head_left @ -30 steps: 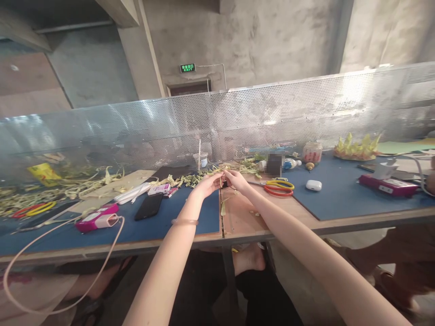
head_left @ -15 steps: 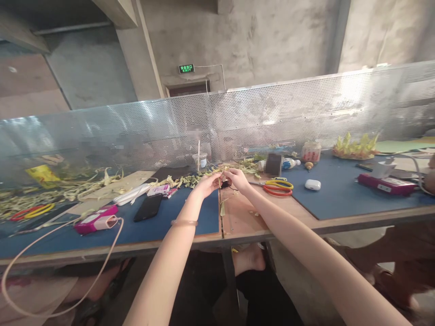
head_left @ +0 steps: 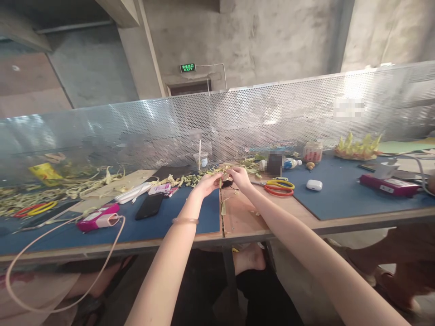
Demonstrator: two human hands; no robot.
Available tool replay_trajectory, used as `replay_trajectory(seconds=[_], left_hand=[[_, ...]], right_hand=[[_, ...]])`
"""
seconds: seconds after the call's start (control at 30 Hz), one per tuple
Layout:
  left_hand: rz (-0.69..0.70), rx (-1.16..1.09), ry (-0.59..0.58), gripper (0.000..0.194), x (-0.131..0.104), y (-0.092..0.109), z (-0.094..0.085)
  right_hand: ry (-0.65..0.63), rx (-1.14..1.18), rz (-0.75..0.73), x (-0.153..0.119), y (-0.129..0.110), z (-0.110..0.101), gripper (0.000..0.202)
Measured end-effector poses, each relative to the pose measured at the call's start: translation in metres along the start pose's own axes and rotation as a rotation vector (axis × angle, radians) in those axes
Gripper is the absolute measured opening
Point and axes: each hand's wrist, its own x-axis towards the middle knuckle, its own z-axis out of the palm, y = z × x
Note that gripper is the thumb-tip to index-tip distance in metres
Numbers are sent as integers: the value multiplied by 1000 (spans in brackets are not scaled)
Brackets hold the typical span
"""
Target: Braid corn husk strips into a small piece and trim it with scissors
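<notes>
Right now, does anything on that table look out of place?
Yes: a pale cable droops in a loop past the table's front edge, where it might snag. Plant scraps lie loose on the near side of the right hand, apart from the green pile.

Plant piece [head_left: 220, 183] partly hidden, its shape too blurred.

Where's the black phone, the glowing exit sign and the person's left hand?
Black phone [head_left: 149, 206]: head view, middle of its upper face.
Exit sign [head_left: 188, 68]: head view, its lit front.
Left hand [head_left: 206, 184]: head view, middle of the hand.
</notes>
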Motion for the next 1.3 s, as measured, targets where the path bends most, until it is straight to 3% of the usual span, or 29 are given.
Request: replay_trajectory(seconds=[0.13, 0.37, 0.6, 0.97, 1.3], left_hand=[[-17, 9, -26, 25, -4, 3, -2], [-49, 11, -80, 17, -14, 9, 1], [-83, 26, -105, 9, -16, 10, 8], [-150, 85, -91, 23, -13, 7, 5], [-151, 71, -46, 20, -10, 4, 2]], right_hand=[[-35, 9, 13, -2, -3, -2, 26], [-209, 91, 61, -8, -9, -6, 31], [-314, 213, 28, -12, -15, -5, 21], [-237, 240, 82, -6, -8, -2, 22], [-145, 186, 80, -2, -5, 3, 22]])
